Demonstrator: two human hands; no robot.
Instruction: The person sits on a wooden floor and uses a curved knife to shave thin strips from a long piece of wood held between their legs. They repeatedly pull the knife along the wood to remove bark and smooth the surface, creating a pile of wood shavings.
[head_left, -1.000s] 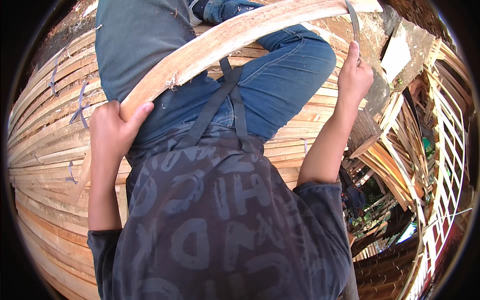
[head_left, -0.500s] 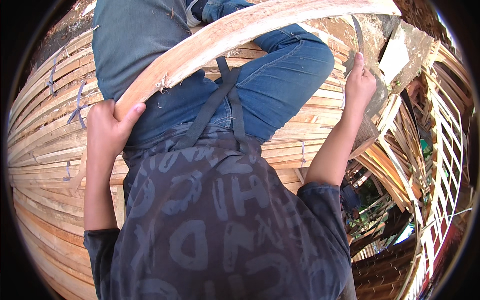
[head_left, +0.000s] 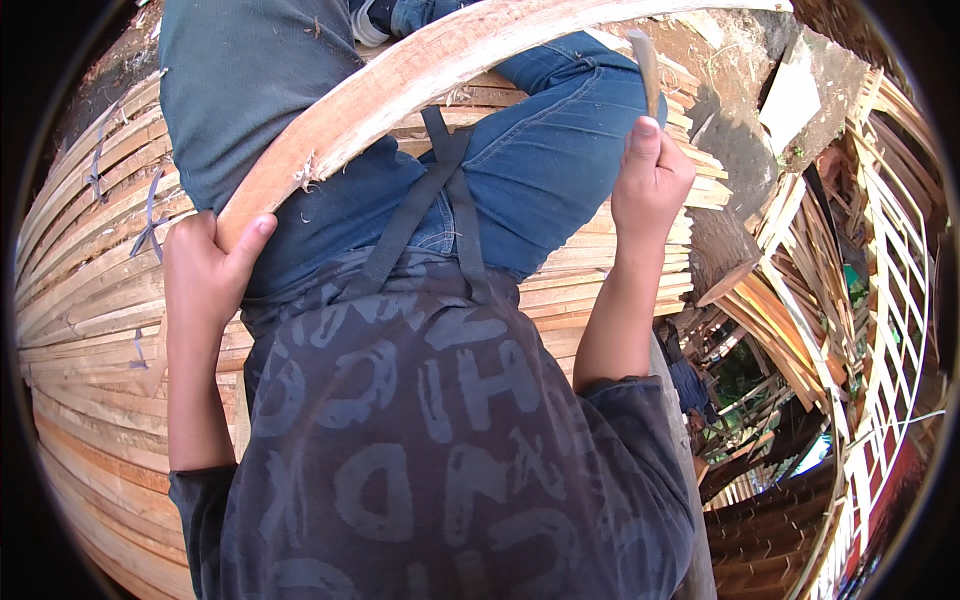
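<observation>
My left hand (head_left: pixel 207 268) is closed round the near end of a long, pale wooden plank (head_left: pixel 385 95), its thumb lying along the top face. The plank rests over my thighs and runs up to the far right, bending with the fisheye view. Curled shavings (head_left: pixel 307 172) cling to its lower edge. In my right hand (head_left: pixel 655 178) is a knife, its blade (head_left: pixel 645 62) pointing away from me. The fist hides the handle. The blade's tip is just below the plank's lower edge; whether they touch I cannot tell.
Bundled wooden strips (head_left: pixel 95 300) tied with bluish bands lie beneath and beside me. A cut log (head_left: pixel 725 262) lies to the right, near a flat stone-like slab (head_left: pixel 825 95). Beyond are loose strips (head_left: pixel 775 335) and a pale slatted frame (head_left: pixel 890 300).
My right hand has moved left and slightly toward me with the knife. The blade has shifted left along the plank. My left hand and the plank's near end have shifted slightly left.
</observation>
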